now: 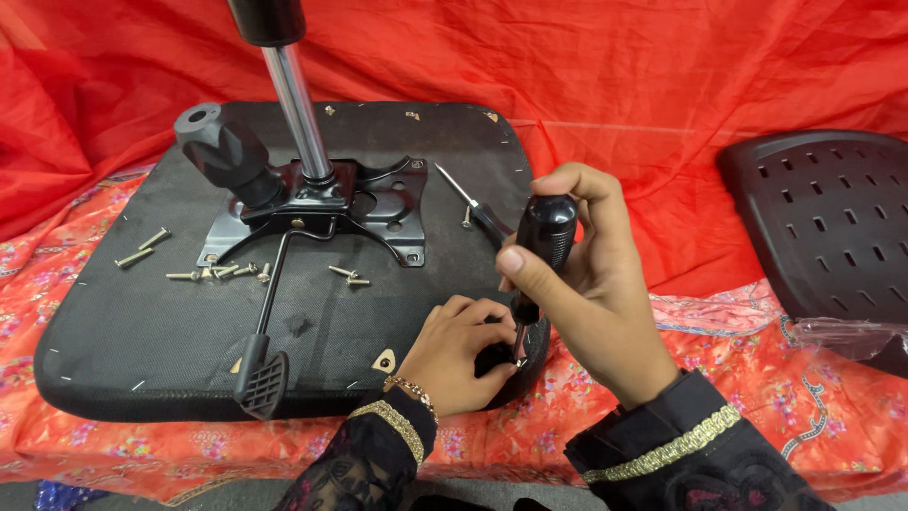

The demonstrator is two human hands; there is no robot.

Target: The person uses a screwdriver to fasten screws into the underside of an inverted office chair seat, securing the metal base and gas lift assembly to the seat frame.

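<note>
At the far left, red patterned cloth [57, 312] covers the surface, and on it lies an upturned black chair seat [142, 331], underside up. Loose screws [142, 248] are scattered on the seat's left part, with more of them [227, 272] in a row just in front of the black metal mounting plate [374, 203]. A thick black knob [222, 151] juts from that plate toward the upper left, and a chrome gas cylinder [298, 109] rises from its middle, tilted up out of view. A thin lever with a black paddle handle [262, 378] runs from the plate down to the seat's near edge. The left hand [459, 355], with a gold bracelet at the wrist, rests on the seat's near right corner, its fingers pinched together around a small part at the tool's tip; what it is cannot be told. The right hand [591, 303] is closed around the black handle of a screwdriver [541, 241], held nearly upright with its tip down at the left fingers. A second screwdriver [473, 208] lies on the seat just behind. At the far right sits a perforated black chair back [832, 222].
</note>
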